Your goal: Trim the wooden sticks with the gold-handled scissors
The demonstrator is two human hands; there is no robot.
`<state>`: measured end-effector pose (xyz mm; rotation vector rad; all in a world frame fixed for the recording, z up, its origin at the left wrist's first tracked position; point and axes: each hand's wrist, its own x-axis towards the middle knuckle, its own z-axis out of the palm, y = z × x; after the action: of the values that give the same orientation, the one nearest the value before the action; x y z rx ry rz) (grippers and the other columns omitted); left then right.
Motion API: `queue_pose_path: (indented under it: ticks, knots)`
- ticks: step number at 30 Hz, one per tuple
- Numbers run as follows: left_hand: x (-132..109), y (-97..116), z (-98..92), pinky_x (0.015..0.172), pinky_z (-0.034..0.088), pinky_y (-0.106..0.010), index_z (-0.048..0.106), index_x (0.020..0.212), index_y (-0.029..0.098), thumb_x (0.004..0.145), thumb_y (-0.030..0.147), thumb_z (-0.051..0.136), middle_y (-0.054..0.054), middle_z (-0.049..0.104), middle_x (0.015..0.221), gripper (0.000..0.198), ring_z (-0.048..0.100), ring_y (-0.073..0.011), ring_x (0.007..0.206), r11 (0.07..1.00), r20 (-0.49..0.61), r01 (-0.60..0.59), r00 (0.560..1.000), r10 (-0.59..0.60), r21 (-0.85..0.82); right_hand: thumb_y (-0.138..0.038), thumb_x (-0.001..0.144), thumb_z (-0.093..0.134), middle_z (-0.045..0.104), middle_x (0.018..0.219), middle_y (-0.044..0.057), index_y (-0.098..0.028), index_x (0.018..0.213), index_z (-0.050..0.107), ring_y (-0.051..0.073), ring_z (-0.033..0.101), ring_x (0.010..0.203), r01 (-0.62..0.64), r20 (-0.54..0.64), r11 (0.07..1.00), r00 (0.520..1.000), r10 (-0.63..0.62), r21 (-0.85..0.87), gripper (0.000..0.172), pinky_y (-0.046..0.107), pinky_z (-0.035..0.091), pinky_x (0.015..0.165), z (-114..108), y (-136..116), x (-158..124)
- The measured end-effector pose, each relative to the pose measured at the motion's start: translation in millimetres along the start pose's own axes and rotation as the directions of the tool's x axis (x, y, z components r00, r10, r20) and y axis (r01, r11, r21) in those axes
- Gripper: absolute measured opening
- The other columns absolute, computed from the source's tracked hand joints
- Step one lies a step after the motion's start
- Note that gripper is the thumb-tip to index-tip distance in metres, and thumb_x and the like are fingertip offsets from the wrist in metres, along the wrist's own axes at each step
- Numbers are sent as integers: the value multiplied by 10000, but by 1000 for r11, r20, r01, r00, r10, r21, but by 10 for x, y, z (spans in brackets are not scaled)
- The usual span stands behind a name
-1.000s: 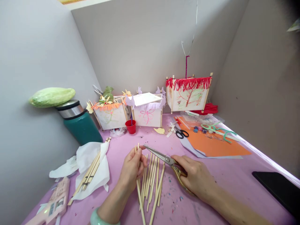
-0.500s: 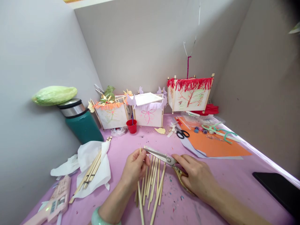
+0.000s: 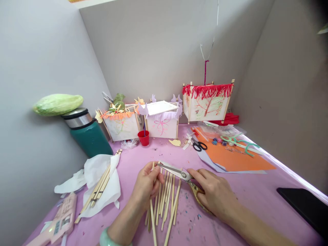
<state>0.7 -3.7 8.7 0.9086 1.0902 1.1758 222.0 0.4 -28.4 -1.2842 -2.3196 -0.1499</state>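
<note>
1. At far left, the green vegetable [image 3: 58, 105] leans over the bottle [image 3: 91, 138], both in the same place as one second ago. The pink glue gun [image 3: 63, 218] is cut off by the bottom edge.
2. Next, the white paper [image 3: 114, 176] lies under a bundle of sticks [image 3: 102, 186]; this is also unchanged.
3. The left hand [image 3: 147, 181] has its thumb and fingers pinched around a thin wooden stick [image 3: 153, 165]. One second ago, two stick ends stood higher above these fingertips; now only a short end rises there. The middle of the stick is hidden by the hand, so I cannot tell which lower end belongs to it. The bracelet [image 3: 105, 237] is cut off below.
4. The loose sticks [image 3: 166, 196] lie on the table [image 3: 205, 225] beside this hand, partly covered by it and by the scissors.
5. The scissors [image 3: 183, 175] have their tip at the left fingertips, a little lower than one second ago. Whether the blades touch a stick is hard to see.
6. The right hand [image 3: 214, 189] is curled around the gold handles; some of its fingers are hidden.
7. At far right, a black flat object [image 3: 303, 208] is cut off by the edge.
</note>
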Motion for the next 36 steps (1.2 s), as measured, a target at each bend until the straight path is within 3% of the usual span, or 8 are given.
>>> queue_pose_path:
  ticks: [10,20,28,36]
  knots:
    - [1,-14,16,268,109,-153,479,864,202,742,461,633,85,524,514,325,173,-5,262,1000,8,9,1000,-9,-16,-114,718,480,626,845,31,-215,1185,565,154,574,692,12,27,1000,1000,-12,14,485,260,362,607,-29,-4,2]
    - [-1,-22,-14,274,71,-156,447,850,226,694,485,676,110,469,453,379,124,-11,276,997,5,71,997,-71,-42,-63,696,450,644,784,22,-189,1089,594,158,594,687,11,59,997,998,-15,70,436,255,372,599,19,4,3]
    - [2,15,-6,269,89,-146,433,837,221,749,461,616,81,523,490,313,148,-14,265,998,29,54,998,-53,-45,-88,740,462,631,834,27,-199,1185,541,162,584,717,-10,89,996,996,3,86,466,258,376,631,16,-9,-11]
    - [3,12,-5,271,100,-149,462,874,215,749,400,599,84,517,518,262,150,-14,269,998,28,50,998,-48,-44,-100,693,481,612,845,35,-203,1194,550,174,570,754,6,65,999,998,-8,33,516,267,375,637,-6,1,-7]
